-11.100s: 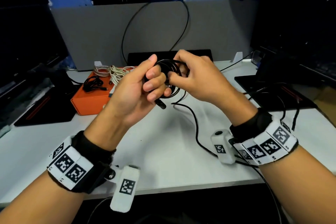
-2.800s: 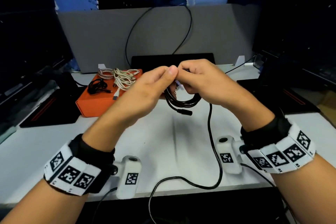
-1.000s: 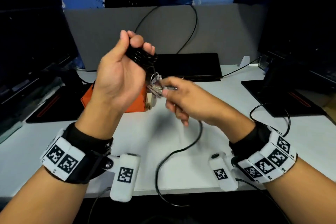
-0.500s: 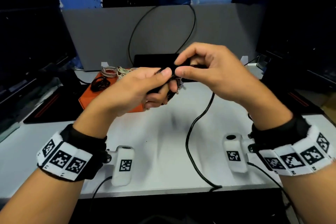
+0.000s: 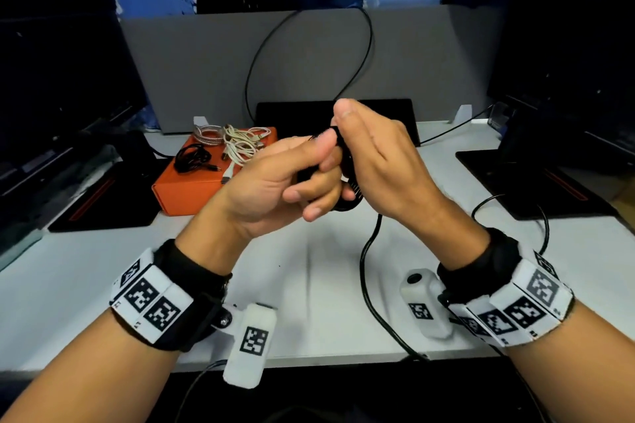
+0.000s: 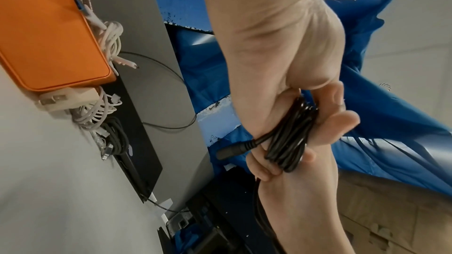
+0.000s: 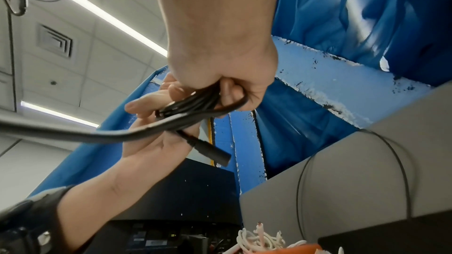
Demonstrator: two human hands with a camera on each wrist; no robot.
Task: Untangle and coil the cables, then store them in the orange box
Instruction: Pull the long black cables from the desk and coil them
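Note:
Above the middle of the white desk (image 5: 103, 271), both hands meet on a black cable coil (image 5: 347, 182). My left hand (image 5: 319, 178) grips the bundled loops between thumb and curled fingers; the left wrist view shows the coil (image 6: 291, 134) crossing the palm, with a barrel plug (image 6: 234, 150) sticking out. My right hand (image 5: 357, 154) curls round the same coil (image 7: 195, 101) from the right. The loose tail (image 5: 364, 271) hangs down to the desk and runs off its front edge. The orange box (image 5: 192, 189) sits closed at the back left, with cables lying on its lid.
On the box lid lie a white cable tangle (image 5: 240, 144), a small black coil (image 5: 192, 158) and a silver braided coil (image 5: 206, 130). A grey partition (image 5: 192, 72) stands behind, with a thin black wire (image 5: 367, 41) looping over it. Dark monitors and pads flank both sides.
A second ago my left hand held the coil high while the right drew the tail below. Both hands have now come together on the coil, and the tail hangs further right.

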